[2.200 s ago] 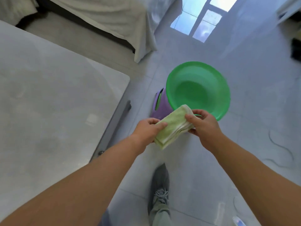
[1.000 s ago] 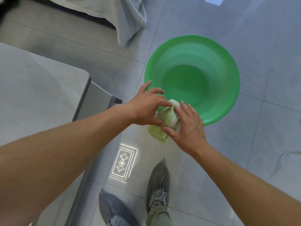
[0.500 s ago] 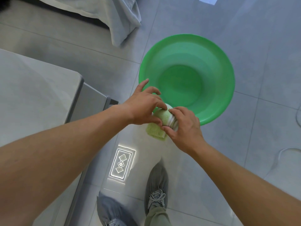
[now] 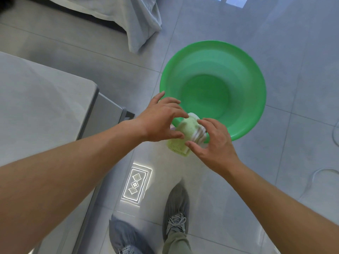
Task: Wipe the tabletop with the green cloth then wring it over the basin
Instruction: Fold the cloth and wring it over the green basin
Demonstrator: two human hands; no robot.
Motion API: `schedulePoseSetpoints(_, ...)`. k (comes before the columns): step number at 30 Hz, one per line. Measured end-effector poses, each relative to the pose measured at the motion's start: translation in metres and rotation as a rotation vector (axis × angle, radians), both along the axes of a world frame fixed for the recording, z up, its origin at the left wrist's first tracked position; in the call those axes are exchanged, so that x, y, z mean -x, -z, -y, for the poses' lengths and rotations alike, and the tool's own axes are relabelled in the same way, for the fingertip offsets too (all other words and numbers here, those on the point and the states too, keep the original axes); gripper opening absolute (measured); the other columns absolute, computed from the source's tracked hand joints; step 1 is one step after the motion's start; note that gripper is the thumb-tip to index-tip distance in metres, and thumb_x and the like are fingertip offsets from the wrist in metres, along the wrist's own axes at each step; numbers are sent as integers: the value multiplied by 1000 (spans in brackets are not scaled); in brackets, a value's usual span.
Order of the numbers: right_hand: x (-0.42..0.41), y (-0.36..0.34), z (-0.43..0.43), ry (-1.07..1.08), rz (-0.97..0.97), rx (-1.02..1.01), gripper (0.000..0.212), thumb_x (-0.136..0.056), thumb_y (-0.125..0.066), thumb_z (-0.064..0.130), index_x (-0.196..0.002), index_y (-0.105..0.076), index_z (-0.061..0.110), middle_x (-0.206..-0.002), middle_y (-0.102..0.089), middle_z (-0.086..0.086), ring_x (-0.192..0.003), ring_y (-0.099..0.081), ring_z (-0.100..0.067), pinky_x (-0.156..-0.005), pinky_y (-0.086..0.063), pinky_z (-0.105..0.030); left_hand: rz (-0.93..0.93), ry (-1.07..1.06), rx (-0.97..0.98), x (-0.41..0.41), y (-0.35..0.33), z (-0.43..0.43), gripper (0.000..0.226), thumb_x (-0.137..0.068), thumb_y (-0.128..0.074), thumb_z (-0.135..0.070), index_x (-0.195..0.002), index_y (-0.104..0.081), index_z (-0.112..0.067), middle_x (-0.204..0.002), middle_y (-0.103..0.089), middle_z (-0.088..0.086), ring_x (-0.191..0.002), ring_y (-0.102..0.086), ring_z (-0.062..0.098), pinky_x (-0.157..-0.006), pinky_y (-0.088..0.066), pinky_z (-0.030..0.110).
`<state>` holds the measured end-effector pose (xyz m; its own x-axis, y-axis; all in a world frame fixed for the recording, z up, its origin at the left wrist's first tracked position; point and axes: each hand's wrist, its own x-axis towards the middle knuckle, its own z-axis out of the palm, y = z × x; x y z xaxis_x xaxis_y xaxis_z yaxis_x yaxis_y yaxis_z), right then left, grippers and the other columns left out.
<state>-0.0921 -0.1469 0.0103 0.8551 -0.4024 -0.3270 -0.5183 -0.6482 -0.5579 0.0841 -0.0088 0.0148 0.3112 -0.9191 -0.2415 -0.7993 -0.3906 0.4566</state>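
The folded pale green cloth (image 4: 184,136) is bunched between both hands at the near rim of the round green basin (image 4: 244,74). My left hand (image 4: 161,121) grips the cloth's left side with thumb and fingers. My right hand (image 4: 212,142) pinches its right side, where the white folded edges show. The cloth's lower end hangs just outside the basin's rim, over the floor. The grey tabletop (image 4: 36,107) lies to the left, its corner close to my left forearm.
The basin sits on a low stand, mostly hidden, on a grey tiled floor. A bed with a hanging grey sheet (image 4: 141,24) is at the top left. My two grey shoes (image 4: 174,211) are below. A thin cable (image 4: 322,173) curls on the floor at right.
Both hands stay on the cloth at the basin's near rim. The right fingers have shifted on the cloth, which is bunched tighter than two seconds ago. The view has closed in on the basin.
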Motion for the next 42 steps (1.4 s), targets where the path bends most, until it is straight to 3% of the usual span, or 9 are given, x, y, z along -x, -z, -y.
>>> schedulePoseSetpoints(5, -1, -1, 0, -75, 5, 67, 59, -83, -73, 47, -134, -59, 21, -137, -55, -1, -126, -47, -22, -107, -40, -44, -27, -52, 57, 2, -4, -2, 48, -81, -70, -53, -124, -65, -33, -126, -64, -4, -127, -49, 20, -113, -25, 44)
schedulePoseSetpoints(10, -7, 6, -5, -87, -96, 85, 64, -87, -66, 54, -141, -52, 22, -138, -56, 0, -125, -50, -23, -106, -40, -43, 63, 55, -53, 12, 0, -1, 50, -81, -67, -57, -126, -60, -37, -130, -59, -8, -133, -41, 18, -119, -12, 49)
schedulePoseSetpoints(18, -8, 6, -2, -63, -64, -48, 50, -96, -61, 39, -141, -52, 21, -149, -46, -3, -139, -37, -22, -115, -31, -47, -10, -35, -56, 11, 4, 6, 41, -85, -69, -49, -123, -62, -37, -124, -64, -12, -128, -47, 14, -119, -4, 49)
schedulePoseSetpoints(25, -11, 3, -9, 55, 90, -72, 15, -96, -61, 20, -110, -62, 15, -108, -49, 3, -106, -46, -21, -94, -43, -47, -107, -126, -18, 11, 4, 11, 26, -87, -68, -45, -112, -66, -39, -121, -65, -15, -125, -50, 13, -118, -3, 48)
schedulePoseSetpoints(30, -8, 3, -10, -32, 22, -21, 39, -86, -70, 43, -115, -57, 21, -111, -54, 4, -106, -49, -18, -93, -46, -43, -127, -66, -49, 9, 3, 6, 33, -87, -67, -42, -120, -64, -38, -125, -64, -16, -130, -46, 10, -119, 2, 50)
schedulePoseSetpoints(33, -5, 5, -10, -75, -7, 34, 52, -80, -75, 46, -120, -54, 21, -116, -55, 3, -108, -50, -18, -94, -46, -41, -113, -22, -73, 7, 2, 4, 46, -81, -73, -45, -125, -61, -37, -129, -62, -14, -132, -44, 11, -119, 5, 48)
schedulePoseSetpoints(42, -12, 5, -15, -39, 7, 65, 48, -78, -79, 36, -117, -56, 19, -112, -55, 2, -105, -50, -21, -91, -47, -45, -39, -55, -44, 12, 6, 5, 47, -78, -76, -47, -122, -63, -37, -126, -64, -13, -129, -48, 12, -119, 1, 46)
